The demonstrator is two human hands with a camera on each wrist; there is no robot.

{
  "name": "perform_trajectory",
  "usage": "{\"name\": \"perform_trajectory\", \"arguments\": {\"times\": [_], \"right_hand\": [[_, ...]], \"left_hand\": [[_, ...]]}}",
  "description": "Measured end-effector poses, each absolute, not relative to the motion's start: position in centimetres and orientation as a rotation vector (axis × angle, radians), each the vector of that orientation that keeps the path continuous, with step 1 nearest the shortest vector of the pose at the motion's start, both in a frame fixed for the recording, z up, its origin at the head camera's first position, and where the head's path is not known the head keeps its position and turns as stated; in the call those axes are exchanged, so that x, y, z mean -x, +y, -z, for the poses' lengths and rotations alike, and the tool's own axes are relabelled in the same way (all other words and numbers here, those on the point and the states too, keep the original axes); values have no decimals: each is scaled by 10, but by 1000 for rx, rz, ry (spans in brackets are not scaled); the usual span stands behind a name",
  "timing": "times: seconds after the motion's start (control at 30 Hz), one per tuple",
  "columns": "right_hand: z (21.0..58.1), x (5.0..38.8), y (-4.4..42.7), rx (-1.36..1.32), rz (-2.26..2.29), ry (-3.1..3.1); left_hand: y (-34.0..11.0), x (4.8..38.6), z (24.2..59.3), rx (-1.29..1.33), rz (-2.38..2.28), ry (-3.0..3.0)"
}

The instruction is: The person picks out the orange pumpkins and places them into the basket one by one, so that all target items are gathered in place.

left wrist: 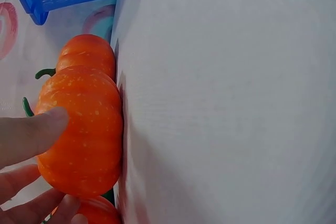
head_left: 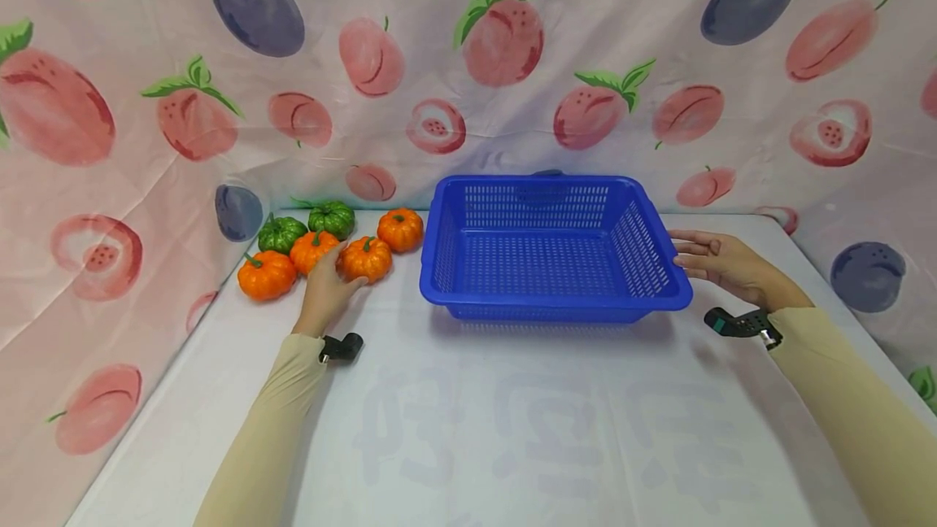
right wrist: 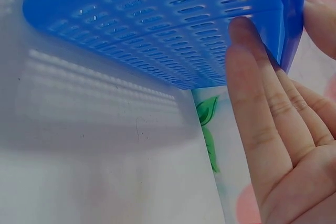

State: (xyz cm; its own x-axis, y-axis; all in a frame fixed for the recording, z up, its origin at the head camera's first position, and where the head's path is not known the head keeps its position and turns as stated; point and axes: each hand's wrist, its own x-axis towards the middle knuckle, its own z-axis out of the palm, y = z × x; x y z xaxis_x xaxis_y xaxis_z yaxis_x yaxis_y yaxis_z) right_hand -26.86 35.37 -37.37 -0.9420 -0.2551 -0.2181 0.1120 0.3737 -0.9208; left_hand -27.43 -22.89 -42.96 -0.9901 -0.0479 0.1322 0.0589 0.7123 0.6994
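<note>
My left hand is at a small orange pumpkin, thumb on the near side and fingers reaching round its left side. In the left wrist view the straight thumb overlaps that pumpkin; whether it presses is hard to tell. The pumpkin stands on the table among other orange pumpkins and two green pumpkins. At the right side of a blue plastic basket is my right hand. Its straight fingers lie against the slotted outer wall, below the rim; the thumb is beyond the rim.
A white cloth covers the table. Behind and at both sides hangs a fruit-print curtain. Another orange pumpkin stands close to the basket's left side. The basket shows no contents.
</note>
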Motion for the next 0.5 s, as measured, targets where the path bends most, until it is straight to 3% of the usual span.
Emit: {"name": "perform_trajectory", "arguments": {"times": [0.5], "right_hand": [[373,269,354,113,1578,2313]], "left_hand": [[-227,274,430,17,1115,-2773]]}}
